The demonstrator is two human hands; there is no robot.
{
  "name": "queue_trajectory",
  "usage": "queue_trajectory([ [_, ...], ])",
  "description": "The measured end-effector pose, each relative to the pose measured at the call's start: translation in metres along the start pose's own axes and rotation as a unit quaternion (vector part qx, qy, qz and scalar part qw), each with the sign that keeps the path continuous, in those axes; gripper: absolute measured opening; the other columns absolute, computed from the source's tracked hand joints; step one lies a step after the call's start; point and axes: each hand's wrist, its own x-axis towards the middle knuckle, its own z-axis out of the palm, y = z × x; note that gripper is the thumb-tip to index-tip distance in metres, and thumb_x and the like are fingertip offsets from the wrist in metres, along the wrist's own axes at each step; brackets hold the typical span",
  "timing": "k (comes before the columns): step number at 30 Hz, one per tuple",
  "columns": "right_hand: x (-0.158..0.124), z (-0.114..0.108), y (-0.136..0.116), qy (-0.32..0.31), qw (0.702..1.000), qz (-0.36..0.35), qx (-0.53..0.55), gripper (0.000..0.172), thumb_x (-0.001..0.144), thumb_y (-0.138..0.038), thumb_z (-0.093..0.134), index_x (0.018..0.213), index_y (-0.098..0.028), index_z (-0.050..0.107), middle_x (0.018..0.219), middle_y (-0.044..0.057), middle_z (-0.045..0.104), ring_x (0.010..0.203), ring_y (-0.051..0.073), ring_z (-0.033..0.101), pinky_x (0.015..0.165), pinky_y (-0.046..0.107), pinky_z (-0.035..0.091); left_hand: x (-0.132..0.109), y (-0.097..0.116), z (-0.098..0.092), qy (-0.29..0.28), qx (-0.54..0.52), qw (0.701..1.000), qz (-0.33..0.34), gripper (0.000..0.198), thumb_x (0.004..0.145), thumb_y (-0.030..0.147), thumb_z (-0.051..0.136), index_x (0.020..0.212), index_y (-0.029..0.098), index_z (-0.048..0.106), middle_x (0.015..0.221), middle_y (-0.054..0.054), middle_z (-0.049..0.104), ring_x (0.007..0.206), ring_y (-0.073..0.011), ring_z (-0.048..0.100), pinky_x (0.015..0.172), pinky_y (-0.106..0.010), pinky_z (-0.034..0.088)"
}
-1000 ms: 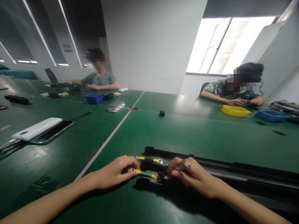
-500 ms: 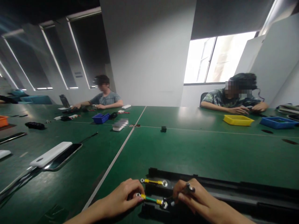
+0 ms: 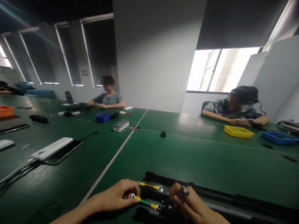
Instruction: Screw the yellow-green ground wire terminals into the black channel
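My left hand (image 3: 120,194) is closed at the near left end of a black channel-like frame (image 3: 161,178). Its thumb and fingers pinch a short green cable (image 3: 145,202) by the ring terminal at its free end. The cable's other ring terminal lies on the frame, beside small dark parts I cannot make out. Just behind runs a second short cable, yellow (image 3: 150,185), with a ring terminal at each end. Over the frame, my right hand (image 3: 187,200) is wrapped round a metal wrench (image 3: 184,190), whose forked end sticks up past the fingers.
Left of me lie a white power bank (image 3: 52,148) and a phone (image 3: 64,153) with cords. Across the table are a small black block (image 3: 163,133), a blue bin (image 3: 102,117), a yellow tray (image 3: 238,132) and a blue tray (image 3: 279,137). Two people sit opposite.
The view has tilted slightly. Both hands and the frame appear a little further left in the picture. Each hand keeps its hold, and the cables look the same.
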Motion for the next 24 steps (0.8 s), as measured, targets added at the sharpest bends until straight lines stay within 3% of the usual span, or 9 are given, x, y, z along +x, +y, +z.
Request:
queue_trajectory([
  [7, 0.003, 0.006, 0.006, 0.019, 0.996, 0.018, 0.089, 0.041, 0.100, -0.052, 0.025, 0.089, -0.019, 0.047, 0.065, -0.004, 0.043, 0.049, 0.009, 0.041, 0.054, 0.023, 0.043, -0.001, -0.004, 0.002, 0.004, -0.022, 0.999, 0.031, 0.012, 0.090, 0.027, 0.056, 0.093, 0.017, 0.062, 0.083, 0.000, 0.058, 0.073, -0.0152, 0.052, 0.067, -0.023, 0.040],
  [13, 0.001, 0.007, 0.011, 0.005, 0.991, 0.048, 0.121, 0.040, 0.099, -0.052, 0.030, 0.093, -0.018, 0.049, 0.071, -0.002, 0.047, 0.050, 0.009, 0.043, 0.052, 0.022, 0.039, -0.001, -0.007, 0.003, 0.003, -0.011, 0.999, 0.039, 0.015, 0.090, 0.029, 0.056, 0.093, 0.016, 0.062, 0.082, -0.001, 0.059, 0.073, -0.0157, 0.052, 0.067, -0.024, 0.041],
  [18, 0.001, 0.007, 0.011, 0.002, 0.991, 0.068, 0.112, 0.039, 0.100, -0.051, 0.030, 0.096, -0.017, 0.050, 0.076, -0.001, 0.050, 0.053, 0.009, 0.044, 0.061, 0.026, 0.043, -0.001, -0.008, 0.004, 0.007, -0.006, 0.999, 0.054, 0.013, 0.090, 0.028, 0.057, 0.094, 0.017, 0.062, 0.083, 0.000, 0.059, 0.073, -0.0157, 0.053, 0.068, -0.023, 0.041],
  [24, 0.007, 0.009, 0.009, 0.021, 0.988, 0.080, 0.130, 0.043, 0.098, -0.056, 0.030, 0.095, -0.017, 0.049, 0.075, 0.000, 0.052, 0.048, 0.008, 0.042, 0.050, 0.023, 0.037, -0.003, -0.008, 0.003, 0.004, -0.013, 0.998, 0.054, 0.011, 0.092, 0.027, 0.056, 0.096, 0.018, 0.061, 0.086, -0.001, 0.059, 0.077, -0.0166, 0.054, 0.070, -0.023, 0.040],
])
